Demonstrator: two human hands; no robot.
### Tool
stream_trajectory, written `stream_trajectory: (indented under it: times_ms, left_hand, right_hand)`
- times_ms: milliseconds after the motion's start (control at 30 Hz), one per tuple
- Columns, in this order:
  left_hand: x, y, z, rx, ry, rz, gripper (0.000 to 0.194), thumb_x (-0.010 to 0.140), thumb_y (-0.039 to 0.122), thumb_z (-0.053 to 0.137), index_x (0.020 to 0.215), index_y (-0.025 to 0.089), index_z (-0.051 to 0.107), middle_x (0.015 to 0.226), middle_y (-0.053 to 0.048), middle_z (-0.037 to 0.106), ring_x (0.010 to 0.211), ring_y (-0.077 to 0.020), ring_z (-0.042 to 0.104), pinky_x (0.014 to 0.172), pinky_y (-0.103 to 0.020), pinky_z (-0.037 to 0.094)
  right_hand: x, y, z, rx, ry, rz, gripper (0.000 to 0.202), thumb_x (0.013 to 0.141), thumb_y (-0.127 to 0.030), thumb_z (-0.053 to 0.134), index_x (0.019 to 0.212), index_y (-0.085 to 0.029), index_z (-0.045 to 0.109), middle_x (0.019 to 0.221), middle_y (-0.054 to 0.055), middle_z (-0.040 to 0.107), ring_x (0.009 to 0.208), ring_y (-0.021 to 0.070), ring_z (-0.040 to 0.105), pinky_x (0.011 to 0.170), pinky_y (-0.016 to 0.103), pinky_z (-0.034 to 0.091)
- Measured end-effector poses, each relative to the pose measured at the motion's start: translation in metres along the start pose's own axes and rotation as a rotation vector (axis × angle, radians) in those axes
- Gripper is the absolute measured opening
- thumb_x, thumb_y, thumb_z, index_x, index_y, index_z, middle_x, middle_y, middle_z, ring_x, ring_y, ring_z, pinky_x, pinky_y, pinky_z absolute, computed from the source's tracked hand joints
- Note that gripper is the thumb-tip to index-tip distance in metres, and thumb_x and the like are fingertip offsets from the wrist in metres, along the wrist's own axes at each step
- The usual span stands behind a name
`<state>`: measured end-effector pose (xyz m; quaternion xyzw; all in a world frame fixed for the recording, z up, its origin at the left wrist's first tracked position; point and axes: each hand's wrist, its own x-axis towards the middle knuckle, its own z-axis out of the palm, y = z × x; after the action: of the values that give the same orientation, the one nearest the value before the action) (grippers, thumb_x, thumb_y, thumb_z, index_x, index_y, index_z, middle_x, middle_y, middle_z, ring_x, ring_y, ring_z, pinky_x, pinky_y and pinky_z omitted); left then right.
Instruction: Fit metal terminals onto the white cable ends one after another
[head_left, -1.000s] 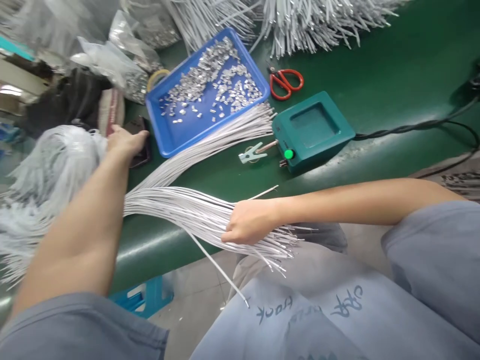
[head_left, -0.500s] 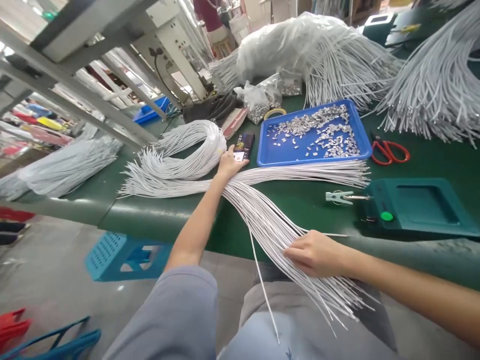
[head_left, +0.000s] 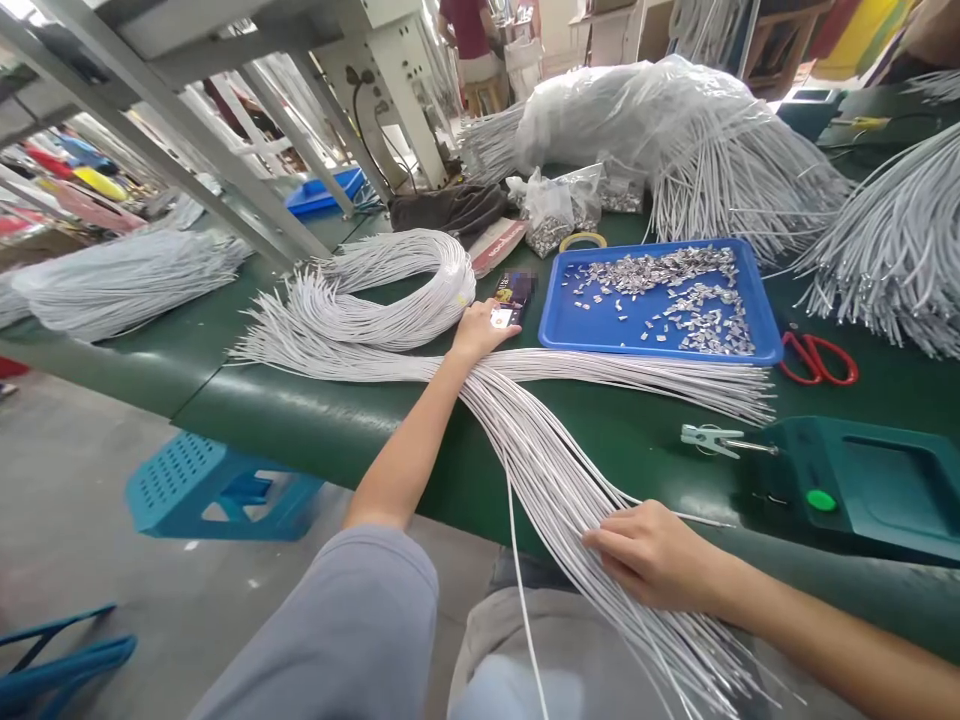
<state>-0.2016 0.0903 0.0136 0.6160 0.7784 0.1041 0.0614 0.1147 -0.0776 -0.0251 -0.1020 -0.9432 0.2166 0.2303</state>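
My left hand [head_left: 478, 334] reaches across the white cables, its thumb and fingers apart at the near end of a phone [head_left: 508, 314] with a lit screen. The phone lies on the green table. Below that wrist runs a long bundle of white cables [head_left: 540, 450], fanning over the table edge towards my lap. My right hand [head_left: 654, 556] is closed on the loose end of this bundle, fingers curled over the strands; its fingertips are partly hidden. One cable [head_left: 519, 570] hangs apart from the rest. Another part of the cables [head_left: 645, 372] stretches right, along the tray.
A blue tray [head_left: 600, 318] holds many small metal pieces. Red-handled scissors [head_left: 821, 360] and a green device with a clip [head_left: 874, 480] are on the right. Coiled cables [head_left: 390, 290], bagged parts [head_left: 549, 215] and a plastic-wrapped cable heap [head_left: 637, 115] lie behind. A blue stool [head_left: 176, 480] stands below left.
The camera view has shifted, so the table contents appear lower and mostly further right. Both hands keep nearly the same places on the cables and at the phone.
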Motion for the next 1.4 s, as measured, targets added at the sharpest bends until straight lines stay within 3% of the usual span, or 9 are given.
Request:
stream_trajectory:
  times_ms: [200,567,733,867,1033,1133,1267,1333,1400]
  left_hand:
    - [0.003,-0.002,0.002,-0.012,0.01,0.003,0.053,0.079,0.04,0.072,0.12,0.01,0.058,0.119,-0.016,0.06,0.116,-0.0291,0.055,0.104,-0.035,0.038]
    - [0.004,-0.002,0.004,0.038,-0.004,-0.047,0.078,0.079,0.044,0.07,0.142,0.009,0.038,0.133,-0.018,0.055,0.129,-0.0311,0.048,0.108,-0.035,0.036]
    - [0.028,0.015,-0.006,0.118,-0.064,-0.118,0.078,0.083,0.054,0.062,0.141,0.008,0.039,0.133,-0.022,0.056,0.126,-0.0339,0.053,0.103,-0.038,0.042]
    - [0.057,0.039,-0.013,0.166,-0.123,-0.173,0.075,0.084,0.051,0.06,0.142,0.009,0.039,0.134,-0.024,0.055,0.126,-0.0359,0.054,0.101,-0.04,0.045]
    - [0.071,0.053,-0.016,0.209,-0.19,-0.191,0.064,0.09,0.049,0.058,0.141,0.013,0.043,0.132,-0.017,0.057,0.119,-0.0285,0.058,0.1,-0.048,0.047]
    - [0.07,0.053,-0.016,0.235,-0.189,-0.19,0.06,0.092,0.049,0.055,0.14,0.015,0.044,0.133,-0.015,0.056,0.118,-0.0267,0.058,0.1,-0.049,0.047]
    - [0.063,0.054,-0.023,0.257,-0.15,-0.168,0.075,0.085,0.051,0.062,0.141,0.006,0.041,0.131,-0.025,0.057,0.12,-0.0343,0.058,0.096,-0.043,0.048]
    - [0.05,0.056,-0.028,0.266,-0.073,-0.098,0.074,0.087,0.05,0.057,0.141,0.003,0.04,0.134,-0.028,0.053,0.126,-0.038,0.053,0.098,-0.044,0.046]
    - [0.027,0.058,-0.032,0.271,0.027,0.043,0.058,0.095,0.042,0.044,0.139,0.004,0.042,0.138,-0.027,0.049,0.132,-0.0352,0.047,0.104,-0.045,0.041]
  right_hand:
    - [-0.001,0.0,0.0,0.009,-0.016,0.017,0.018,0.086,-0.009,0.044,0.086,-0.018,0.059,0.06,-0.004,0.053,0.052,0.0103,0.037,0.049,0.028,0.022]
    - [0.001,0.002,0.001,0.002,-0.015,0.016,0.02,0.085,-0.009,0.043,0.084,-0.017,0.06,0.059,-0.004,0.054,0.05,0.0094,0.038,0.049,0.028,0.022]
    - [0.003,0.001,0.0,0.005,-0.012,0.019,0.021,0.083,-0.008,0.041,0.079,-0.017,0.059,0.057,-0.003,0.054,0.05,0.0093,0.037,0.049,0.028,0.021]
    - [0.004,0.004,0.003,0.003,-0.011,0.021,0.02,0.082,-0.009,0.042,0.081,-0.018,0.06,0.059,-0.003,0.057,0.05,0.0086,0.04,0.05,0.027,0.021]
    - [0.003,0.007,0.005,0.006,-0.04,0.038,0.015,0.081,-0.011,0.045,0.08,-0.018,0.058,0.062,-0.003,0.06,0.052,0.0079,0.046,0.051,0.028,0.02]
    - [0.004,0.007,0.004,0.012,-0.052,0.044,0.016,0.08,-0.01,0.046,0.081,-0.018,0.059,0.063,-0.003,0.062,0.052,0.0076,0.047,0.052,0.028,0.02]
    - [0.006,0.006,0.0,0.013,-0.07,0.051,0.014,0.078,-0.009,0.047,0.079,-0.018,0.058,0.063,-0.002,0.064,0.052,0.0076,0.048,0.052,0.027,0.019]
    - [0.007,0.006,-0.001,0.005,-0.085,0.06,0.014,0.079,-0.009,0.047,0.078,-0.019,0.058,0.064,-0.002,0.064,0.053,0.0078,0.049,0.052,0.027,0.019]
    - [0.007,0.006,-0.001,-0.002,-0.099,0.067,0.013,0.079,-0.01,0.048,0.078,-0.019,0.057,0.064,-0.002,0.065,0.053,0.008,0.049,0.052,0.028,0.018]
